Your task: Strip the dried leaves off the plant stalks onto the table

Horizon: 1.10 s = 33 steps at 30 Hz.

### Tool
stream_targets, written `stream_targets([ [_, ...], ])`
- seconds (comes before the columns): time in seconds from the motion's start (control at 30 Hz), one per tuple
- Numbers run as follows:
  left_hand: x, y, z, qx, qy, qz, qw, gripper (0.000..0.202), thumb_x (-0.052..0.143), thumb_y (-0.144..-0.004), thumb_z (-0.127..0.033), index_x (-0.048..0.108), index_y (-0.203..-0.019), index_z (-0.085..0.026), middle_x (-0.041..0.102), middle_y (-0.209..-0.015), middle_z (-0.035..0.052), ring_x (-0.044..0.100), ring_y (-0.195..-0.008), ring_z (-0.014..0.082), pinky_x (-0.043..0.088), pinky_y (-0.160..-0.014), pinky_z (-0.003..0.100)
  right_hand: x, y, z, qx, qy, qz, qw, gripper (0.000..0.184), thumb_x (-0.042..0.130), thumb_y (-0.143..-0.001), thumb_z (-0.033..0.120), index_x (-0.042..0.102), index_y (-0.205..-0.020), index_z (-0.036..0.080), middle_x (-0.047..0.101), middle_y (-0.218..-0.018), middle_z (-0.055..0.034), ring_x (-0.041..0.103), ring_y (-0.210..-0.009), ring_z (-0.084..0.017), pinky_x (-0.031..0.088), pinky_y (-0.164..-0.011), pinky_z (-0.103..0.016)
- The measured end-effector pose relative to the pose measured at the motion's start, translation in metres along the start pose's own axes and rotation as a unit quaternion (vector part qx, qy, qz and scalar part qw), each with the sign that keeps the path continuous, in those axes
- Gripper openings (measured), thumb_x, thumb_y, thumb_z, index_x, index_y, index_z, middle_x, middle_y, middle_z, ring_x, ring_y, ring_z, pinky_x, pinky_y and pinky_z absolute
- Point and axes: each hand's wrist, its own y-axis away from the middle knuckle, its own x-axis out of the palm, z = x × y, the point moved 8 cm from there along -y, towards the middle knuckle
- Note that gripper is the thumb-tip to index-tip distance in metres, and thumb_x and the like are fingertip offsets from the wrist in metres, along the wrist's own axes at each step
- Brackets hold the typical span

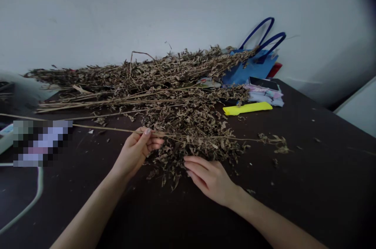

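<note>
My left hand [141, 148] pinches a long, thin dried plant stalk [102, 127] between thumb and fingers. The stalk runs left past the table edge and right across the leaf pile, with a few withered leaves [280, 143] on its far right end. Under and behind it lies a heap of crumpled brown dried leaves [188, 123]. My right hand [210, 178] is at the heap's near edge, fingers curled together toward the leaves. Its thumb is hidden, so what it holds, if anything, does not show.
Dried stalk bundles [147, 69] lie along the wall. At back right stand a blue bag [249, 69] with dark handles, a phone [264, 83] on a cloth [268, 97], and a yellow strip [248, 108]. A white cable [38, 190] curves at left beside a blurred-out item [44, 143].
</note>
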Motion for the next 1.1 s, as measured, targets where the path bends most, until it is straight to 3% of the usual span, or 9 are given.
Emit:
stream_targets([
  [0.17,-0.002,-0.001,-0.004,0.016,-0.006,-0.008,1.000,0.015,0.062,-0.080,-0.026,0.052,-0.079,-0.014,0.071,-0.086,0.0096,0.066,-0.067,0.0127,0.052,-0.059,0.020,0.000,0.002,0.024,-0.117,-0.006,0.028,0.993,0.019,0.045,-0.088,0.018,0.059,-0.102,0.015,0.064,-0.108,-0.0044,0.063,-0.087,-0.010,0.052,-0.071,-0.020],
  [0.3,-0.004,-0.002,-0.006,0.023,-0.008,-0.014,1.000,0.016,0.062,-0.080,-0.027,0.052,-0.078,-0.014,0.071,-0.084,0.0094,0.065,-0.065,0.0121,0.051,-0.057,0.019,-0.031,0.001,0.031,-0.159,0.025,-0.045,0.986,0.015,0.053,-0.084,0.019,0.059,-0.097,0.015,0.067,-0.098,-0.0046,0.064,-0.076,-0.010,0.053,-0.067,-0.022],
  [0.4,-0.006,-0.002,-0.008,0.028,-0.009,-0.016,0.999,0.016,0.060,-0.081,-0.027,0.052,-0.077,-0.014,0.071,-0.082,0.0094,0.065,-0.064,0.0116,0.051,-0.057,0.019,-0.070,0.003,0.020,-0.128,0.043,-0.124,0.983,0.013,0.055,-0.081,0.015,0.060,-0.093,0.015,0.068,-0.090,-0.0054,0.064,-0.077,-0.012,0.053,-0.068,-0.023],
  [0.53,-0.009,-0.003,-0.010,0.033,-0.010,-0.017,0.999,0.014,0.058,-0.082,-0.026,0.053,-0.077,-0.014,0.071,-0.082,0.0089,0.065,-0.064,0.0114,0.052,-0.058,0.019,-0.122,0.009,-0.011,-0.023,0.078,-0.231,0.969,0.018,0.056,-0.077,0.007,0.060,-0.089,0.019,0.067,-0.084,-0.0034,0.063,-0.079,-0.014,0.051,-0.068,-0.025],
  [0.6,-0.011,-0.004,-0.010,0.037,-0.014,-0.017,0.999,0.013,0.057,-0.083,-0.025,0.053,-0.076,-0.014,0.071,-0.081,0.0086,0.065,-0.064,0.0117,0.052,-0.058,0.019,-0.138,0.012,-0.030,0.046,0.109,-0.258,0.959,0.015,0.055,-0.078,0.008,0.061,-0.086,0.019,0.066,-0.083,-0.0027,0.063,-0.075,-0.014,0.049,-0.065,-0.025],
  [0.67,-0.012,-0.005,-0.010,0.038,-0.020,-0.017,0.999,0.012,0.056,-0.084,-0.024,0.053,-0.076,-0.015,0.071,-0.081,0.0084,0.066,-0.065,0.0120,0.052,-0.058,0.019,-0.143,0.011,-0.048,0.121,0.132,-0.238,0.955,0.012,0.053,-0.082,0.013,0.062,-0.087,0.020,0.065,-0.084,-0.0022,0.061,-0.070,-0.013,0.047,-0.062,-0.025],
  [0.77,-0.013,-0.006,-0.009,0.034,-0.025,-0.021,0.999,0.012,0.055,-0.084,-0.023,0.052,-0.075,-0.015,0.071,-0.080,0.0081,0.066,-0.064,0.0120,0.052,-0.058,0.019,-0.127,0.006,-0.069,0.178,0.136,-0.131,0.966,0.015,0.051,-0.086,0.024,0.060,-0.097,0.021,0.064,-0.094,-0.0026,0.059,-0.068,-0.012,0.045,-0.060,-0.025],
  [0.9,-0.013,-0.006,-0.009,0.033,-0.026,-0.029,0.999,0.014,0.058,-0.082,-0.024,0.052,-0.074,-0.015,0.071,-0.079,0.0083,0.065,-0.063,0.0121,0.052,-0.057,0.019,-0.094,0.004,-0.080,0.193,0.146,0.012,0.970,0.022,0.050,-0.087,0.029,0.057,-0.106,0.024,0.063,-0.097,-0.0019,0.060,-0.071,-0.013,0.046,-0.063,-0.026],
  [1.1,-0.006,-0.001,-0.008,0.031,-0.029,-0.018,0.999,0.015,0.062,-0.080,-0.027,0.055,-0.084,-0.014,0.071,-0.080,0.0085,0.064,-0.064,0.0118,0.051,-0.058,0.019,-0.078,0.003,-0.078,0.165,0.153,0.061,0.972,0.019,0.043,-0.090,0.024,0.062,-0.093,0.023,0.065,-0.087,-0.0009,0.061,-0.075,-0.014,0.045,-0.069,-0.027],
])
